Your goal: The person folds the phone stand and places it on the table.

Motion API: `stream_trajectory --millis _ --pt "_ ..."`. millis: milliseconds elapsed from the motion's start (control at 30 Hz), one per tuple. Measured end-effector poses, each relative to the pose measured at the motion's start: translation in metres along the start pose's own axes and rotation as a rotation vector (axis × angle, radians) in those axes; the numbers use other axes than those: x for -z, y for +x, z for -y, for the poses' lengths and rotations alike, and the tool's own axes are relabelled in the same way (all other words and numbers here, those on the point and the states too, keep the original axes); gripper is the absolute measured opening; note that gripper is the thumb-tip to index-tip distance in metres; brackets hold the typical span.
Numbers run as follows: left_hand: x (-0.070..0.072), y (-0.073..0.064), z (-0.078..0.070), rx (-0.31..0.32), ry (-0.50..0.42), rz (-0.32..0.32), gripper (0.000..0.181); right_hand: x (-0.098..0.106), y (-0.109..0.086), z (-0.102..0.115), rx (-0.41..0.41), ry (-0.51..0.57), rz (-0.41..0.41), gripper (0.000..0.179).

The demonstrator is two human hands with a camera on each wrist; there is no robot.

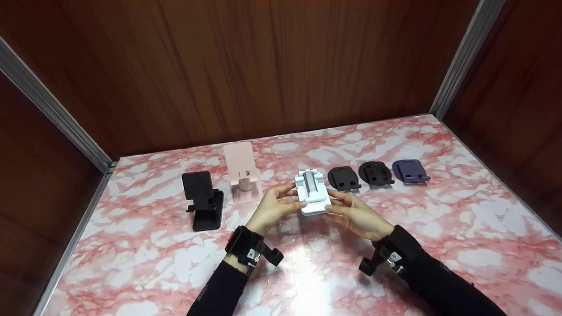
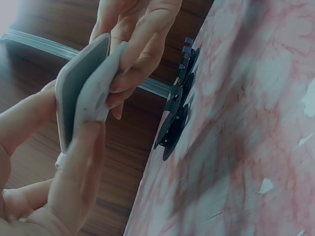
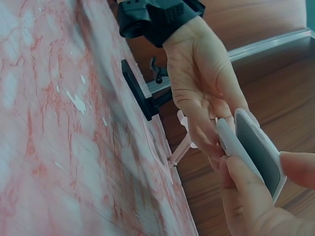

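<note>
A white folding phone stand (image 1: 312,195) is held above the table between both hands. My left hand (image 1: 273,207) grips its left side, and my right hand (image 1: 361,216) grips the right side, with thumbs on the near face and fingers around the edges. In the left wrist view, the stand's two plates (image 2: 92,93) lie close together with a narrow gap that widens toward one end. A grey pad lines the inner face of one plate, also visible in the right wrist view on the stand (image 3: 258,155). Part of its underside is hidden by fingers.
On the left stand an unfolded black phone stand (image 1: 203,193) and a pink one (image 1: 240,160). Right of the hands lie two folded black stands (image 1: 344,179) (image 1: 376,172) and a purple one (image 1: 411,170). Wood-grain panels (image 1: 281,66) enclose the marbled table (image 1: 149,263).
</note>
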State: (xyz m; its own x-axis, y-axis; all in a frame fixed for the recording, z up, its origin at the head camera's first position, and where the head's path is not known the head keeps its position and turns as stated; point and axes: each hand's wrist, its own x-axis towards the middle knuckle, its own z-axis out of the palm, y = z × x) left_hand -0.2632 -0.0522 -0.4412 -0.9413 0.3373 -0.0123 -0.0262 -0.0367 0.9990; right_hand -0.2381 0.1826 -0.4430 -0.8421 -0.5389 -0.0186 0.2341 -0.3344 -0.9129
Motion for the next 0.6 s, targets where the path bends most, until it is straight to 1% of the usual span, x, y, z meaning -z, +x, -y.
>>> stream_trajectory --millis 100,167,467,600 --pt "-0.0003 0.001 0.0015 -0.007 0.047 -0.014 0.068 0.0004 -0.0007 0.0001 0.004 -0.005 -0.009 0.069" --pt "-0.0001 0.0013 0.0035 -0.007 0.061 -0.01 0.065 0.0001 -0.0008 -0.0005 0.002 -0.007 -0.015 0.069" --pt "-0.001 0.002 0.0075 -0.007 0.049 0.015 0.048 -0.0005 0.0003 -0.0023 0.001 -0.003 -0.028 0.067" --pt "-0.0014 0.0026 0.0069 0.021 0.034 0.017 0.047 -0.0001 0.0007 -0.0019 0.0 -0.013 -0.03 0.066"
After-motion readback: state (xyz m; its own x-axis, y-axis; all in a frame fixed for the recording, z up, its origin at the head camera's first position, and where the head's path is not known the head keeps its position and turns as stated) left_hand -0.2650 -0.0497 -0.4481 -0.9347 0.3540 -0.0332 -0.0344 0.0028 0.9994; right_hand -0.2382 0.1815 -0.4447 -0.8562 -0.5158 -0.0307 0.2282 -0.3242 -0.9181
